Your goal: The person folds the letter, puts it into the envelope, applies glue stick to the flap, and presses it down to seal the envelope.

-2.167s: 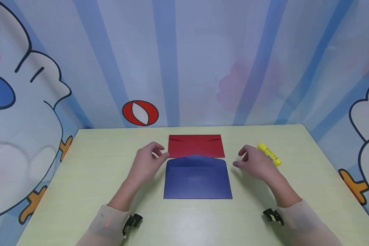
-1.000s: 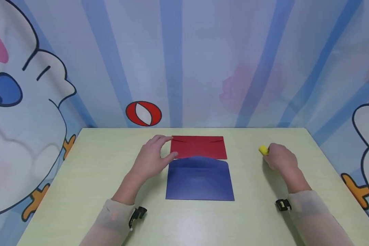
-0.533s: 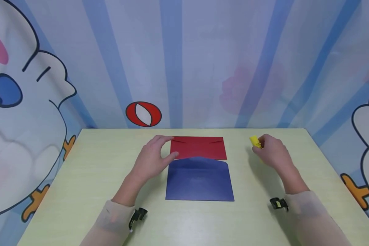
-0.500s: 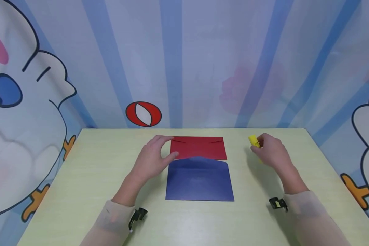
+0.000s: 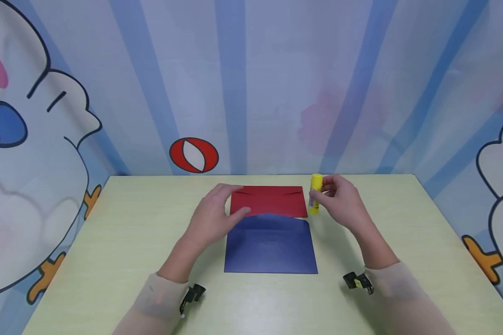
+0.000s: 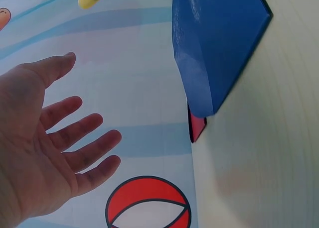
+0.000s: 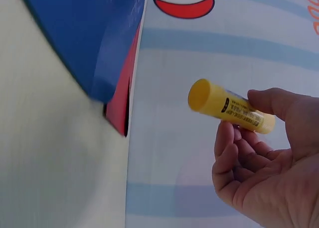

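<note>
My right hand [image 5: 341, 201] pinches a yellow glue stick [image 5: 316, 186] between thumb and fingers, upright at the right end of the red envelope. The right wrist view shows the glue stick [image 7: 229, 106] with its cap on and dark print along its side. My left hand [image 5: 211, 216] hovers over the left ends of both envelopes, and in the left wrist view its fingers [image 6: 94, 151] are spread and relaxed, holding nothing. The blue envelope [image 5: 271, 249] lies in front with its flap side up. Behind it lies the red envelope [image 5: 269, 201], its near edge covered by the blue flap.
Both envelopes lie on a pale yellow-green table [image 5: 142, 232] whose back edge meets a blue striped backdrop [image 5: 272, 93] with cartoon pictures. Each forearm wears a small black camera, one on the left wrist [image 5: 192, 298] and one on the right wrist [image 5: 357, 281].
My right hand picked the glue stick up from the table and carried it left, turning it upright. My left hand shifted slightly right over the envelopes, which stay where they were.
</note>
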Motion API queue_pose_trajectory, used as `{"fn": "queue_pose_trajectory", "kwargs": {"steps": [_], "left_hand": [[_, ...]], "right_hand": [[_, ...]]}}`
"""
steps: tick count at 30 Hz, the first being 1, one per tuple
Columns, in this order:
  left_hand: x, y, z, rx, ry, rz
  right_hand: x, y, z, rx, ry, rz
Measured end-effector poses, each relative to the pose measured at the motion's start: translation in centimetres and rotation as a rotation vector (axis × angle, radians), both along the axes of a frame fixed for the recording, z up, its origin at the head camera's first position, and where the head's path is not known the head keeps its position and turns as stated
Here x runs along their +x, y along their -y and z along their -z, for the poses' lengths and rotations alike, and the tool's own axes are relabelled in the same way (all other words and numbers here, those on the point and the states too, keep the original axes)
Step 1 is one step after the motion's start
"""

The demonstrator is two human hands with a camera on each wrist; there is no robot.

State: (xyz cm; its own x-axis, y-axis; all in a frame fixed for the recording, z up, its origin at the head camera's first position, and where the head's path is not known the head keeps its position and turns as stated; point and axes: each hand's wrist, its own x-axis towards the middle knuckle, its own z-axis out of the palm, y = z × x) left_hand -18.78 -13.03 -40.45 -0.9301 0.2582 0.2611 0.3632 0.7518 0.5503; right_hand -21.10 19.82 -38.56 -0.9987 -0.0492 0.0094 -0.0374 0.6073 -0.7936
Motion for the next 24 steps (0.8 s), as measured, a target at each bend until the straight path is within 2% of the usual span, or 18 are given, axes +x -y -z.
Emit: {"fn": "queue_pose_trajectory", "kwargs": {"steps": [9, 17, 24], "left_hand": [[0.5, -2.4, -0.5, -0.007, 0.006, -0.005], [1.0, -4.0, -0.7, -0.014, 0.000, 0.010], [1.3, -4.4, -0.5, -0.027, -0.028, 0.042]], "right_hand": [[0.8, 3.3, 0.6, -0.175, -0.012, -0.048], [1.6, 5.5, 1.4, -0.375, 0.002, -0.147], [2.3, 6.9, 1.9, -0.442, 0.009, -0.185]]}}
